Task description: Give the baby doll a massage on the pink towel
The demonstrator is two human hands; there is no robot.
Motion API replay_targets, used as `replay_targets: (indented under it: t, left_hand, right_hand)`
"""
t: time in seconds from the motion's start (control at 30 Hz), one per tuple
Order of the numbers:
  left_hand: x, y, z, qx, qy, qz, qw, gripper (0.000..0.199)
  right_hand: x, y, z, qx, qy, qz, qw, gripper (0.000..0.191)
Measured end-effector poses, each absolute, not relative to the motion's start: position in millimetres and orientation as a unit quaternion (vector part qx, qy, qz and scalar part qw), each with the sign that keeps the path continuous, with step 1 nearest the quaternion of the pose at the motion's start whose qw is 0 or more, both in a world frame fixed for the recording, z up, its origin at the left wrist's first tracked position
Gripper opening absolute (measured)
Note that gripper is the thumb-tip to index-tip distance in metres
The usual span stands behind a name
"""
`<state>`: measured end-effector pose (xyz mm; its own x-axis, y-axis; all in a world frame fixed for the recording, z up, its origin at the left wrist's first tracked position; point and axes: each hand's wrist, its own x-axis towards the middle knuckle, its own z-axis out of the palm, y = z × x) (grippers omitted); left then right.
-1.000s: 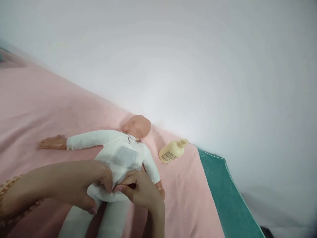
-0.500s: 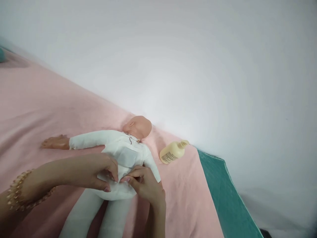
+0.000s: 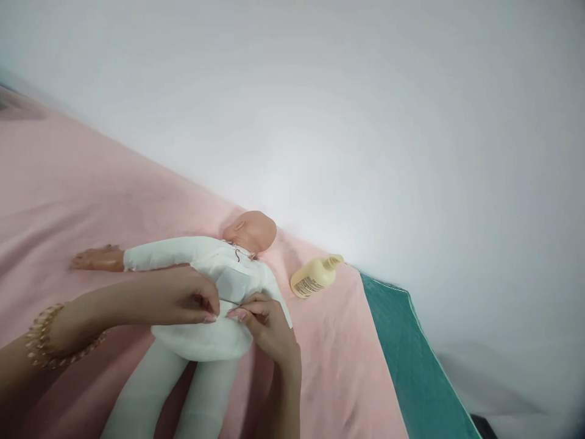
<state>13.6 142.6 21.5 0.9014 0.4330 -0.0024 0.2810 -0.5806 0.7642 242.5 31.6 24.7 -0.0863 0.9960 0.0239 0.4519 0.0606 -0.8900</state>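
Observation:
A baby doll (image 3: pixel 251 268) with a white cloth body lies on its back, its bare head turned toward the wall. White, diaper-like cloth (image 3: pixel 201 344) covers its hips, and a dark line crosses its waist below a greyish square on the belly. My left hand (image 3: pixel 192 299), a beaded bracelet at the wrist, pinches this cloth at the waist with thumb and fingers together. Close beside it, my right hand (image 3: pixel 265 320) has its thumb and fingertips closed on the cloth's upper edge. The exact bits pinched are partly hidden by the fingers.
A pale yellow pump bottle (image 3: pixel 315 277) stands right of the doll near the wall (image 3: pixel 365 122). Pink fabric (image 3: pixel 91 177) lies beneath everything, with a green cover (image 3: pixel 397 341) showing at the right edge.
Both hands have moved slightly up the doll's front, and the left thumb has drawn in against its fingers. The view has shifted a little, so the doll and bottle sit slightly further left.

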Motion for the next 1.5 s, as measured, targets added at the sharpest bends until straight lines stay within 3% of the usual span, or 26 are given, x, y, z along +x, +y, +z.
replay_targets:
  t: [0.2,0.47,0.77,0.93,1.07,1.23,1.5]
  left_hand:
    - [15.8,142.8,14.8,0.878,0.2,0.087,0.427,0.021]
    - [16.8,146.5,21.3,0.871,0.249,0.185,0.38,0.035]
    - [23.2,148.7,3.3,0.901,0.264,0.152,0.308,0.031]
    - [22.8,154.6,8.0,0.86,0.276,0.224,0.365,0.04]
    - [22.1,159.0,8.7,0.833,0.298,0.337,0.321,0.039]
    - [30.7,160.0,-2.6,0.872,0.247,0.335,0.258,0.042]
    - [38.6,160.3,-9.6,0.885,0.256,0.299,0.249,0.046]
  right_hand:
    - [239.7,33.3,22.6,-0.576,-0.635,0.39,0.336,0.025]
    - [247.1,34.9,20.3,-0.564,-0.611,0.379,0.406,0.03]
    - [230.1,40.3,14.9,-0.603,-0.625,0.347,0.354,0.026]
    - [227.9,48.2,11.5,-0.595,-0.6,0.281,0.455,0.033]
    - [221.1,58.0,7.4,-0.592,-0.581,0.165,0.533,0.03]
    - [213.7,63.8,1.4,-0.597,-0.611,0.156,0.496,0.028]
    - [214.1,68.8,-2.0,-0.642,-0.609,0.171,0.433,0.024]
